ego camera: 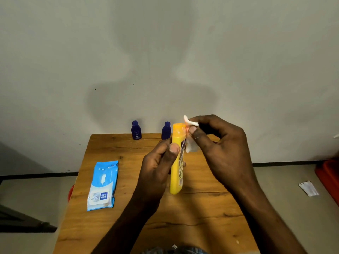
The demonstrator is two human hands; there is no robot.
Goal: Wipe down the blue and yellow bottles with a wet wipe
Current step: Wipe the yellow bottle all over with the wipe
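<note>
The tall yellow plastic bottle (pixel 176 158) was held upright above the wooden tabletop (pixel 117 226), clear of its surface. The left hand (pixel 156 169) gripped the bottle at mid-body, thumb across the near face and fingers curled round the far side. The right hand (pixel 218 143) pinched a small white wet wipe (pixel 191 145) between thumb and fingers and pressed it against the bottle's upper right side, just below the cap end.

Two small dark blue plastic bottles (pixel 136 130) (pixel 166 130) stood upright at the far edge of the tabletop, well apart from the hands and untouched. A light blue soft pack of wipes (pixel 102 186) lay flat on the left part of the tabletop.

Assessment: the yellow bottle appeared light and rigid, with a smooth glossy wall likely to turn slippery once damp. The mid-body hold, over the printed label, seemed the soundest place to take it, leaving cap and base free for wiping; the grip would need shifting to reach the covered band. The wipe was limp and thin, liable to bunch or slip from the pinch. The blue bottles looked light and narrow, easily toppled; taking each round the body below the cap would suit.
</note>
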